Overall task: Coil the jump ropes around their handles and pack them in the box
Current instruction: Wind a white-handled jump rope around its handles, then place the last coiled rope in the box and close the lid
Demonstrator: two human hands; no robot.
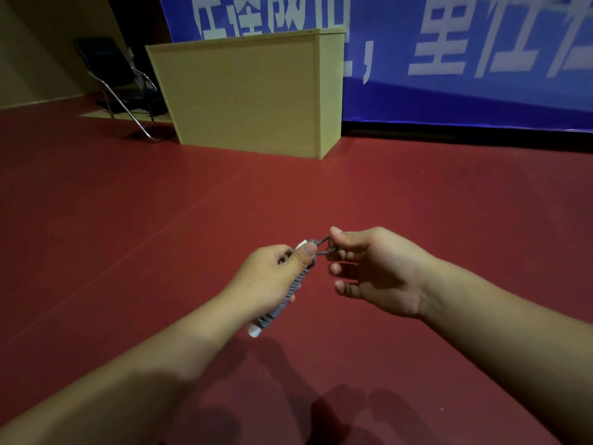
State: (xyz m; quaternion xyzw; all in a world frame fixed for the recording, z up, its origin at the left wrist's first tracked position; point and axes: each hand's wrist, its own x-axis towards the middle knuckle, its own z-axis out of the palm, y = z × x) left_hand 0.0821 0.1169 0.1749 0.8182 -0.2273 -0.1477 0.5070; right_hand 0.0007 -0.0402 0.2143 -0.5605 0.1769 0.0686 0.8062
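Two bare forearms reach out over the red floor [128, 220], with a wooden box [237, 94] far off by the blue banner [449, 59]. Near us, the left hand [272, 277] grips the jump rope [288, 297], coiled round its white handles, while the right hand [375, 268] pinches the loose end loop [324, 245].
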